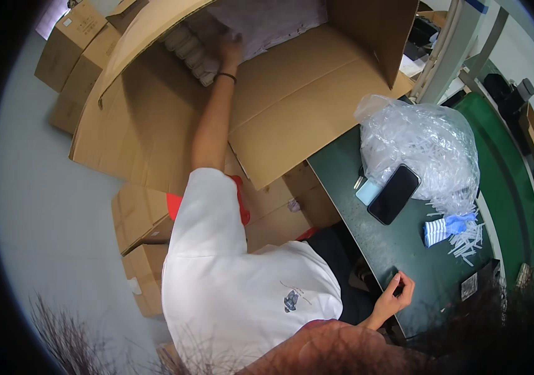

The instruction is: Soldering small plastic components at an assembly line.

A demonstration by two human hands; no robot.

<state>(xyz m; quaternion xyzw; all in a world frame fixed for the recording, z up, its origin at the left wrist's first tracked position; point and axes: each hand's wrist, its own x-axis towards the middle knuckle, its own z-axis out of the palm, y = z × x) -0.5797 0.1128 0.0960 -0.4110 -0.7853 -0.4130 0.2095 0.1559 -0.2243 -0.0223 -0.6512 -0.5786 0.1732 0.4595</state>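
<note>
My left arm stretches up into a large open cardboard box. My left hand, blurred and in shade, is inside by a row of pale, rounded bundles and a whitish sheet. Its fingers do not show clearly, nor whether they grip anything. At the near edge of the dark green table my right hand is closed, thumb and fingertips curled together. Anything between them is too small to make out.
On the table are a clear plastic bag of small pieces, a black phone, a blue-and-white striped cloth item and loose translucent sticks. Stacked cartons stand left. A green curved surface lies right, beside a metal post.
</note>
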